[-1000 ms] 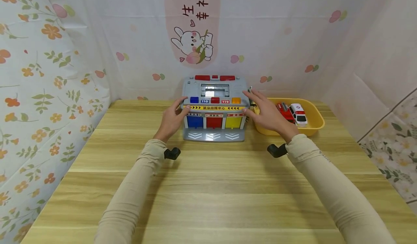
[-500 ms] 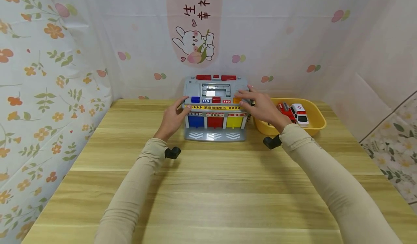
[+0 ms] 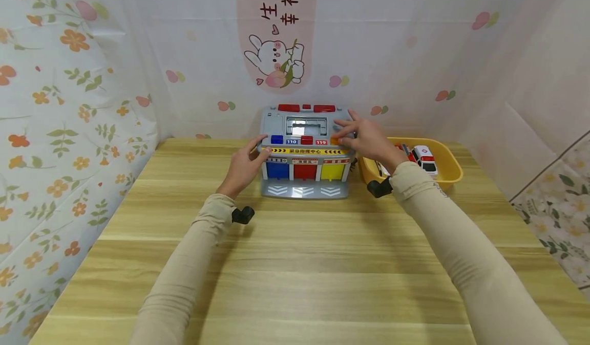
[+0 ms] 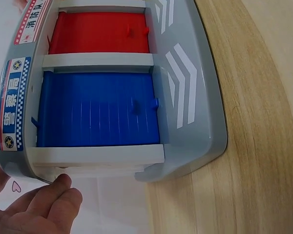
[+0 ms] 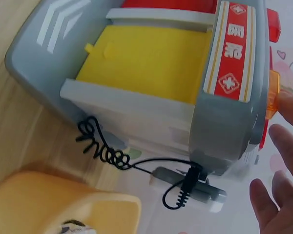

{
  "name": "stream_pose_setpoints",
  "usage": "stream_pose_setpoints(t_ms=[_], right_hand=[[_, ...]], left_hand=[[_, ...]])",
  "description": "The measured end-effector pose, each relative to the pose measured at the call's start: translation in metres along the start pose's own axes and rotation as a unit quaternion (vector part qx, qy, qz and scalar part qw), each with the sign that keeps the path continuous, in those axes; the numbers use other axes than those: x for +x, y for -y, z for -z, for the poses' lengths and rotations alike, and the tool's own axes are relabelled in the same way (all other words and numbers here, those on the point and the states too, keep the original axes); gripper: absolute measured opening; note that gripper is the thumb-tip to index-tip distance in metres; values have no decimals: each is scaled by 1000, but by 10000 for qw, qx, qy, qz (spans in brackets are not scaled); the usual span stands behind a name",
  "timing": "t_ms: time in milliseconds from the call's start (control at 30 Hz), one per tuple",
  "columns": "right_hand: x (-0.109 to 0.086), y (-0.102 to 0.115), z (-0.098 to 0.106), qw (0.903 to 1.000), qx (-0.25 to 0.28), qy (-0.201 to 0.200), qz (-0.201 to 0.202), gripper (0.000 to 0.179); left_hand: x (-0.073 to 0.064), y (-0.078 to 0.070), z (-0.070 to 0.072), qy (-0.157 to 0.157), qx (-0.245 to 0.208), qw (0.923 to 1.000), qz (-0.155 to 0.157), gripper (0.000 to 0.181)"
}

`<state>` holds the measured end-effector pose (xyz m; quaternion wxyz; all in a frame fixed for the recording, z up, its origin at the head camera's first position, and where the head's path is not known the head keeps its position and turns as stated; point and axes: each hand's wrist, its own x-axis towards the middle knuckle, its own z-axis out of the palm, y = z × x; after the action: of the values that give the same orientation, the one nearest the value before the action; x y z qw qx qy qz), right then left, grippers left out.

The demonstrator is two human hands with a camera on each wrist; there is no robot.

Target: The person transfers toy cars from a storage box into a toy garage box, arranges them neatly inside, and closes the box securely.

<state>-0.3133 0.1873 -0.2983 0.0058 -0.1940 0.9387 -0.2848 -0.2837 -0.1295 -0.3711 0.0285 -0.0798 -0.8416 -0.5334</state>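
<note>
A grey toy rescue station [image 3: 304,189] with blue, red and yellow garage doors stands at the back of the table. My left hand [image 3: 243,168] grips its upper left corner, thumb at the front edge, curled fingers [image 4: 53,202] against the side beside the blue door [image 4: 100,112]. On the roof, blue and red buttons sit in a row with an orange one [image 5: 273,95]. My right hand [image 3: 366,139] is over the roof's right end, one fingertip touching that orange button and the other fingers spread loosely.
Right of the station stands a yellow tub [image 3: 447,168] holding a white toy ambulance [image 3: 425,159] and a red toy vehicle [image 3: 404,149]. A black coiled cord [image 5: 107,151] and a grey handset [image 5: 185,185] hang at the station's right side. A printed cloth hangs behind.
My right hand has moved left from the station's right edge onto the roof, its fingertips coming to the orange button. My left hand has stayed at the left corner.
</note>
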Motion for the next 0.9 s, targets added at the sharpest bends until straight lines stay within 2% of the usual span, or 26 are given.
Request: stream_pose_setpoints(t_ms=[200,633,900], right_hand=[[3,-1,3,9996,55,245,-103,24],[1,0,2,9996,-60,213,-149,25],[-6,-3,3,9997,-167,162,118,36]], left_hand=[[2,0,-1,-5,75,10000,-46,54],[1,1,-2,-52,22,10000,-57,55],[2,1,-4,-104,30,9999,-42,53]])
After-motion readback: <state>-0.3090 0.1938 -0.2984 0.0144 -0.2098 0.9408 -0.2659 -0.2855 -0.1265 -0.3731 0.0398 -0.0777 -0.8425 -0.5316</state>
